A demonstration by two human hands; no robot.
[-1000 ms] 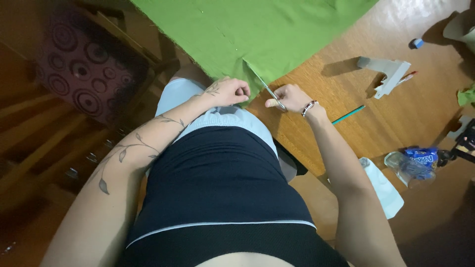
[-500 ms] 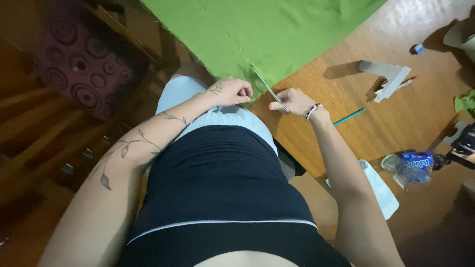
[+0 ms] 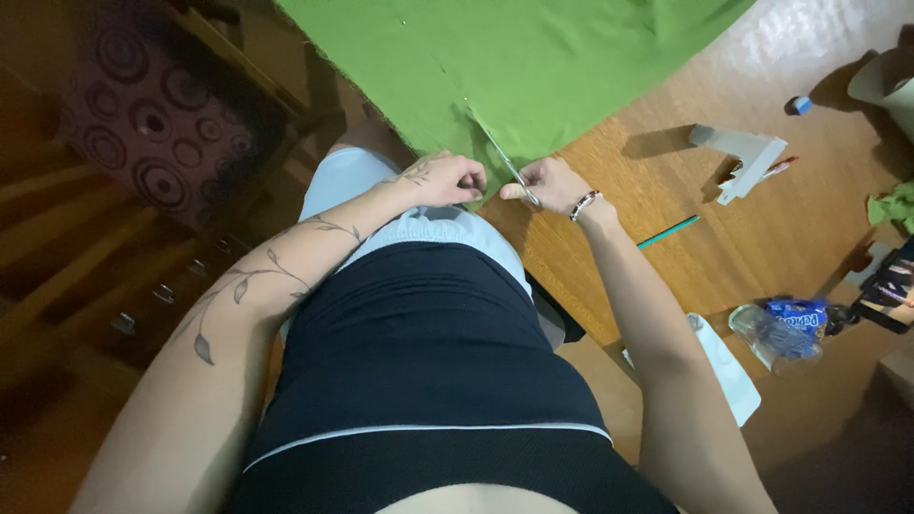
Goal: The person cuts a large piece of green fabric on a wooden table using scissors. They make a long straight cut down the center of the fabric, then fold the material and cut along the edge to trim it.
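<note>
right hand (image 3: 547, 181) works thin metal scissors (image 3: 502, 157) through matte green cloth (image 3: 514, 57).

A big cloth (image 3: 533, 67) lies on the far part of the table (image 3: 666, 276) and hangs over its left edge. The left hand (image 3: 447, 179) is at the near edge of the cloth. The right hand (image 3: 550, 183) is just to its right, holding scissors (image 3: 503, 160) that point far into the cloth. To the right of the hands, a pencil (image 3: 668, 231) lies on the table. Farther right and farther away lies a folded card piece (image 3: 747, 157). Near the right edge lies a plastic bottle (image 3: 785, 333) on its side. A paper sheet (image 3: 728, 366) lies left of the bottle, at the near table edge. A patterned chair (image 3: 152, 124) stands to the far left, beside the table.
</note>
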